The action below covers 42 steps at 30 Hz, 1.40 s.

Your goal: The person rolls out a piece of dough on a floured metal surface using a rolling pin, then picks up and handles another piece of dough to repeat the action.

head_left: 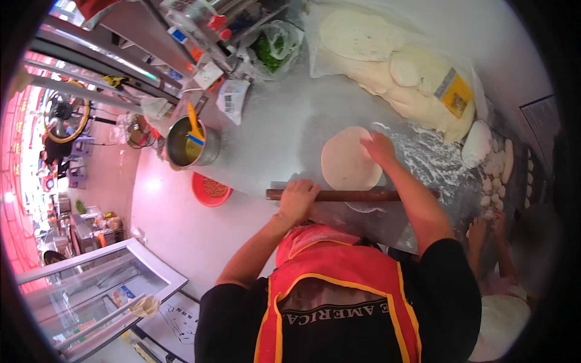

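A thin round of rolled dough [348, 159] lies on the grey metal worktop [272, 136] in front of me. My right hand [379, 148] grips its upper right edge, fingers over the dough. Between the dough and my apron, a dark brown wooden rolling pin [358, 195] lies crosswise, touching or just below the dough's near edge. My left hand [299, 197] is wrapped over the pin near its left end. My right forearm crosses above the other end and hides part of it.
Loose flour [426, 154] is scattered to the right. A large dough mass [386, 86] sits on plastic film at the back. A metal pot [184, 145] holds an orange-handled brush [194, 122]. Below the worktop stands a red bowl [211, 189]. Another person's hands [476, 233] are beside small dough pieces [492, 181].
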Each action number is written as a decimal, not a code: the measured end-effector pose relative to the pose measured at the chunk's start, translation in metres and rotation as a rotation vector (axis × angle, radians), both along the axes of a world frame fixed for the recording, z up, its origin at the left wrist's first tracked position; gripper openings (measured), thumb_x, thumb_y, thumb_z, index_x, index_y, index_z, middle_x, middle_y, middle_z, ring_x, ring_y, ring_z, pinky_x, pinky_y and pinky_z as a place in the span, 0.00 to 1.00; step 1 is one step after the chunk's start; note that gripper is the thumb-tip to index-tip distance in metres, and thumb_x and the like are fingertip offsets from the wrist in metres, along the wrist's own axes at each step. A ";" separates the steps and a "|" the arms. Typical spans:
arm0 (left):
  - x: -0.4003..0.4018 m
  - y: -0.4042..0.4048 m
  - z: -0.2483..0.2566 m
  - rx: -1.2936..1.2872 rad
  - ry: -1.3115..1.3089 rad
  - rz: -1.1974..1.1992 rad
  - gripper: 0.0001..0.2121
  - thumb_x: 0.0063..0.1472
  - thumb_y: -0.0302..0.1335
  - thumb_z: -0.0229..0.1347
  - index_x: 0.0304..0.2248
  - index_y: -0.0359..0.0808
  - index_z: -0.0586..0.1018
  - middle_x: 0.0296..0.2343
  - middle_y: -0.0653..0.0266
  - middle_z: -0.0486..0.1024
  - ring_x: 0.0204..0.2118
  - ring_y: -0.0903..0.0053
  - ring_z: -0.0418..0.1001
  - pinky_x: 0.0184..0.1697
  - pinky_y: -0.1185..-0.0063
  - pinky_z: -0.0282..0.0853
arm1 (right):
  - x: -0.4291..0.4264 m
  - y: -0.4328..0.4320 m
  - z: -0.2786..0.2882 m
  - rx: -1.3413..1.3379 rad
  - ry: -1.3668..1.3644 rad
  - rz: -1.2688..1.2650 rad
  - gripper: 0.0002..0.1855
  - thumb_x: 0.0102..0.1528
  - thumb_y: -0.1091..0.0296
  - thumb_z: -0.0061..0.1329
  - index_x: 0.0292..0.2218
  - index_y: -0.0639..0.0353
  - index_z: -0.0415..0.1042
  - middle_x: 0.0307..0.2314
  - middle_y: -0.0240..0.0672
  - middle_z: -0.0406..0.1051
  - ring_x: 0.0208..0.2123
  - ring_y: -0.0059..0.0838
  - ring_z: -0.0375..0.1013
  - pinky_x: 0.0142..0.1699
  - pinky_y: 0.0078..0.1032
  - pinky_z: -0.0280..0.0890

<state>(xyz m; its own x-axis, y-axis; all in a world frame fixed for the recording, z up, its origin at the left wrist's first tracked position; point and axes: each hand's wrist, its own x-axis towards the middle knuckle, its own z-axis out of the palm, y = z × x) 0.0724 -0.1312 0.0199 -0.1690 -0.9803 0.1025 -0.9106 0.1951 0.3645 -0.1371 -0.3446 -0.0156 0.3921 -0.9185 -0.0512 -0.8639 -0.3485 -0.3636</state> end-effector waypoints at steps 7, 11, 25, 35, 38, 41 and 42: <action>-0.010 -0.007 -0.008 0.013 0.078 0.193 0.22 0.45 0.30 0.58 0.43 0.40 0.71 0.40 0.60 0.68 0.44 0.64 0.65 0.47 0.66 0.57 | -0.142 0.141 0.019 -0.190 -0.037 -0.060 0.26 0.52 0.59 0.47 0.48 0.64 0.61 0.44 0.50 0.64 0.47 0.49 0.62 0.52 0.42 0.56; -0.013 -0.013 -0.029 -0.059 -0.024 0.202 0.31 0.52 0.37 0.55 0.54 0.38 0.62 0.55 0.55 0.56 0.58 0.62 0.52 0.57 0.58 0.45 | -0.133 0.149 0.003 -0.206 0.061 -0.149 0.34 0.51 0.61 0.47 0.55 0.65 0.51 0.53 0.47 0.54 0.56 0.47 0.52 0.59 0.50 0.42; 0.007 -0.211 -0.016 -0.158 -0.208 0.208 0.27 0.59 0.41 0.46 0.56 0.40 0.59 0.58 0.57 0.51 0.60 0.59 0.46 0.60 0.58 0.38 | -0.097 -0.031 0.013 -0.413 0.104 -0.180 0.32 0.57 0.59 0.39 0.59 0.59 0.46 0.56 0.46 0.49 0.58 0.45 0.49 0.60 0.49 0.41; 0.021 -0.106 -0.031 -0.117 -0.022 0.062 0.20 0.56 0.33 0.51 0.48 0.34 0.69 0.49 0.56 0.65 0.55 0.57 0.57 0.58 0.63 0.50 | -0.126 0.067 0.013 -0.241 0.031 -0.149 0.24 0.57 0.61 0.38 0.52 0.65 0.58 0.52 0.45 0.58 0.57 0.41 0.53 0.61 0.48 0.40; 0.012 -0.117 -0.023 -0.116 -0.159 0.112 0.24 0.57 0.37 0.49 0.51 0.34 0.65 0.53 0.57 0.60 0.57 0.59 0.53 0.60 0.63 0.45 | -0.113 0.048 0.013 -0.292 0.088 -0.198 0.25 0.58 0.61 0.37 0.54 0.64 0.55 0.54 0.46 0.55 0.57 0.42 0.52 0.61 0.48 0.40; 0.005 -0.086 -0.016 0.009 -0.179 0.145 0.29 0.57 0.40 0.49 0.54 0.33 0.60 0.56 0.58 0.54 0.61 0.62 0.46 0.61 0.62 0.39 | -0.122 0.096 0.005 -0.182 0.175 -0.163 0.28 0.57 0.61 0.38 0.55 0.64 0.53 0.55 0.47 0.53 0.58 0.42 0.51 0.61 0.48 0.41; 0.004 -0.067 -0.021 0.018 -0.145 0.154 0.30 0.56 0.40 0.49 0.55 0.33 0.60 0.57 0.58 0.54 0.61 0.62 0.45 0.61 0.61 0.38 | -0.125 0.114 0.005 -0.145 0.209 -0.149 0.29 0.56 0.60 0.39 0.56 0.64 0.52 0.55 0.47 0.52 0.58 0.42 0.50 0.61 0.47 0.41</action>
<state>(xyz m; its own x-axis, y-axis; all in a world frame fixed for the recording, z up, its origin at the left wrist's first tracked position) 0.0767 -0.1979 -0.0009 -0.0283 -0.9971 0.0700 -0.9722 0.0437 0.2300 -0.2618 -0.2308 -0.0103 0.2469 -0.9688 0.0190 -0.9604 -0.2473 -0.1281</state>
